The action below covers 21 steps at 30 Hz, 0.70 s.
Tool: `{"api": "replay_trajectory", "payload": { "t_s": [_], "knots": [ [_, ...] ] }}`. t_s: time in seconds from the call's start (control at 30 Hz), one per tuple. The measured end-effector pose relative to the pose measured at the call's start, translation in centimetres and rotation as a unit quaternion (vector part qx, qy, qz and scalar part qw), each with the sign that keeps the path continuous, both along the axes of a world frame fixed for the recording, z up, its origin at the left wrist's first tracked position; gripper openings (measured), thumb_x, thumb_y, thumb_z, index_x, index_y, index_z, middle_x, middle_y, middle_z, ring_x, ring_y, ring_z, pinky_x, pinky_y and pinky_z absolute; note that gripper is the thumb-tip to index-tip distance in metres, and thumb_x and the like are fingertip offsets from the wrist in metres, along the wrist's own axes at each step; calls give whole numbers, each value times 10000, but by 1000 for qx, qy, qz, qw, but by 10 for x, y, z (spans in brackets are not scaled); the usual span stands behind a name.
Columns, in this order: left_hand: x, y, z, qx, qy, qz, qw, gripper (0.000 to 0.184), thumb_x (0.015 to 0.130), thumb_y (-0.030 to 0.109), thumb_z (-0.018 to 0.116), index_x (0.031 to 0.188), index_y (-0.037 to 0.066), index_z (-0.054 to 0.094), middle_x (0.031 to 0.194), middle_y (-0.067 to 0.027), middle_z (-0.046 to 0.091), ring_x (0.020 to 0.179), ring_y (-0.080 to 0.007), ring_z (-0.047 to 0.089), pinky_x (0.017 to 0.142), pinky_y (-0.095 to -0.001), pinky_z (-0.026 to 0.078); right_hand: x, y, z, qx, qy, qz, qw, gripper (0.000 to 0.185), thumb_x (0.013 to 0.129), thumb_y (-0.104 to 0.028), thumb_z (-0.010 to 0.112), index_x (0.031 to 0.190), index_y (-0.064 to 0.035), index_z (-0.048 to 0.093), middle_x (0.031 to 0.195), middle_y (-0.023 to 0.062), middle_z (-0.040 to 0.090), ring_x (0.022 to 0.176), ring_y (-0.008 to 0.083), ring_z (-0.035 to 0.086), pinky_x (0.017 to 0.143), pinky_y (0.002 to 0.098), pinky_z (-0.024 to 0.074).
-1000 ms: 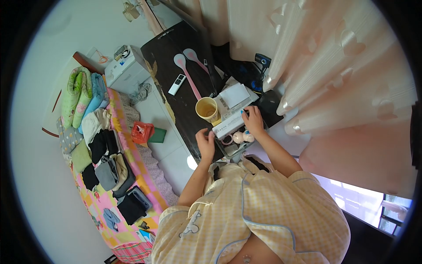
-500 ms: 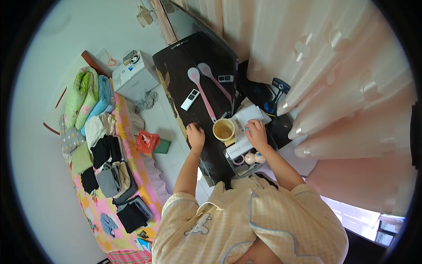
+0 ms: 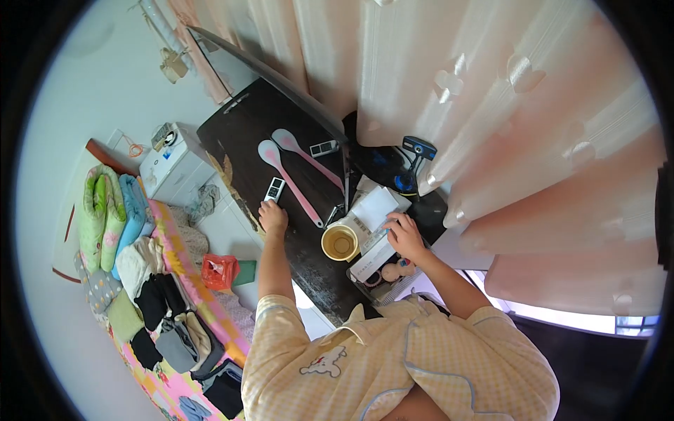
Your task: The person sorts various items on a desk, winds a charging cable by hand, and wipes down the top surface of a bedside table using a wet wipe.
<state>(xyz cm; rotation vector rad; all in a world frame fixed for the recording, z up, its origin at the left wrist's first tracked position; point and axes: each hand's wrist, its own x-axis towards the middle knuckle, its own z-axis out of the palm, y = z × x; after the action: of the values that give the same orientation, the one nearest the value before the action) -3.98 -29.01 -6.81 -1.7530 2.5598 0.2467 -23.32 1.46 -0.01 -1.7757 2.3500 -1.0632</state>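
The remote [image 3: 274, 190] lies on the desk [image 3: 228, 137] between the chipped edge and a spoon [image 3: 289, 179], bare surface beyond, fingers of the left hand [image 3: 273, 219] at its near end, those of the right hand [image 3: 406, 237] bent at the box [image 3: 371, 261], fingertips partly hidden, neither grip determinable.

One wide view is taken from the person's head, above and behind the left hand [image 3: 274, 219] and right hand [image 3: 405, 236], directed forward and down at the nearby desk [image 3: 305, 261].
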Motion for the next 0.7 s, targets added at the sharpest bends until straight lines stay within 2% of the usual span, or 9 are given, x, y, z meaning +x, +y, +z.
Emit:
{"api": "replay_trajectory", "payload": {
  "t_s": [0.03,0.3,0.37,0.4,0.47,0.5,0.6,0.63,0.7],
  "knots": [
    [-2,-1,1,-28,-5,4,1000,442,692,280,633,988,42,409,1043,-127,466,975,-286,481,777,-381,442,0,3,-2,-7,-6,4,1000,143,669,-35,564,804,-79,556,969,83,492,885,259,489,754,354,396],
    [1,10,-3,34,56,101,993,520,587,258,702,924,1,402,927,-180,526,898,-297,536,717,-378,465,5,16,-11,-4,-26,-1,1000,137,687,-21,549,814,-71,555,951,84,490,879,262,489,735,363,397],
    [6,5,-25,82,183,159,967,482,574,197,678,898,-33,404,830,-186,553,737,-269,578,641,-345,482,5,15,-10,-14,-33,1,999,136,690,-12,546,813,-70,554,952,85,489,875,265,492,731,370,396],
    [8,10,-21,82,181,160,967,482,574,197,678,898,-33,404,830,-186,553,737,-269,578,641,-345,482,6,15,-9,-12,-35,2,999,136,690,-12,546,813,-70,554,952,85,489,875,265,492,731,370,396],
    [14,23,-13,200,402,238,861,404,597,176,651,879,-26,443,683,-115,548,566,-205,551,467,-296,453,6,17,-9,-29,-35,2,999,135,687,-9,548,807,-72,553,952,84,489,869,266,492,733,372,395],
    [16,33,-7,181,459,239,836,293,618,93,609,839,-12,448,622,-74,518,497,-144,504,379,-248,394,7,17,-6,-36,-34,-3,999,133,683,0,546,799,-66,551,941,89,494,860,270,494,724,369,402],
    [20,97,68,160,656,192,712,310,679,-4,576,932,12,398,735,-82,547,595,-157,562,437,-239,439,6,21,-16,-63,-82,-26,994,138,680,18,538,795,-57,548,929,97,499,853,277,493,726,366,409],
    [24,117,82,161,655,196,712,310,679,-4,576,932,12,398,735,-82,547,595,-157,562,437,-239,439,7,22,-17,-87,-97,-37,991,151,676,38,527,796,-52,547,919,104,502,845,286,496,733,361,414],
    [34,157,101,152,692,93,700,342,711,10,596,970,29,374,779,-88,551,635,-164,577,489,-241,465,7,26,-21,-100,-128,-71,984,165,672,54,512,794,-50,548,908,108,505,844,291,501,745,356,412]
  ]
}}
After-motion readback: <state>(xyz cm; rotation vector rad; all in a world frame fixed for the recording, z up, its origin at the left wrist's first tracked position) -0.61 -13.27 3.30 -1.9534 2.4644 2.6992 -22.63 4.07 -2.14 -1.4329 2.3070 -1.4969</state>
